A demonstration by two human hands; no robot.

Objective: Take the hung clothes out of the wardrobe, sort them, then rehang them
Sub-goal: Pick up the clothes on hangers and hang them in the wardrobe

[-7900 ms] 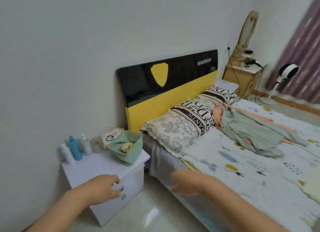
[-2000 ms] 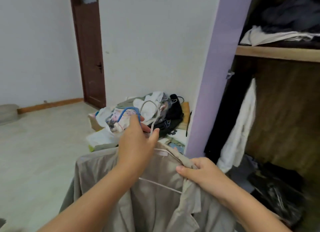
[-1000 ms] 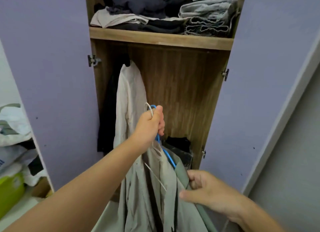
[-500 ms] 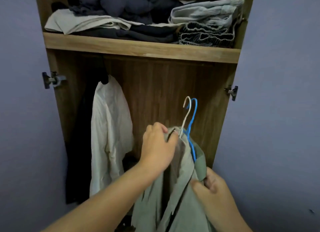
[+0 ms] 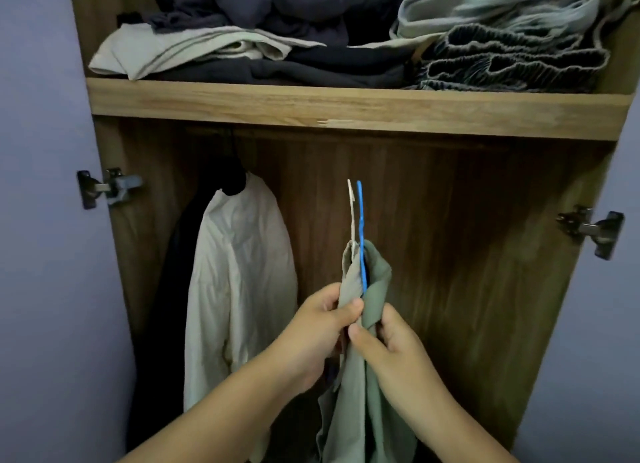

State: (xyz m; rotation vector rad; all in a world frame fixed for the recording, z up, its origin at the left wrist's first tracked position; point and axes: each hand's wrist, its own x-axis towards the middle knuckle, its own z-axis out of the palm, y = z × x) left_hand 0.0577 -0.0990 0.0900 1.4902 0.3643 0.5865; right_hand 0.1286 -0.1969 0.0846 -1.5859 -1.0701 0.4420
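Observation:
I hold two garments upright in front of the open wardrobe [image 5: 346, 171]. A beige shirt [image 5: 349, 282] hangs on a white hanger [image 5: 351, 206], a green shirt [image 5: 375, 282] on a blue hanger [image 5: 361, 213]. My left hand [image 5: 322, 327] pinches the beige shirt below its collar. My right hand [image 5: 384, 341] grips the green shirt beside it. Both hooks point up, below the shelf. Inside at the left a cream shirt [image 5: 239, 289] hangs on a black hanger [image 5: 235, 182], with a dark garment [image 5: 173, 289] behind it.
A wooden shelf [image 5: 346, 107] above carries folded dark and grey clothes [image 5: 346, 29]. Purple doors [image 5: 41, 254] stand open on both sides, with metal hinges [image 5: 107, 187] at mid height. The hanging space to the right of the cream shirt shows bare back panel.
The view has closed in on the wardrobe. The two hangers have risen and turned edge-on. My left hand has slid down from the hanger necks onto the fabric, and my right hand has come up beside it.

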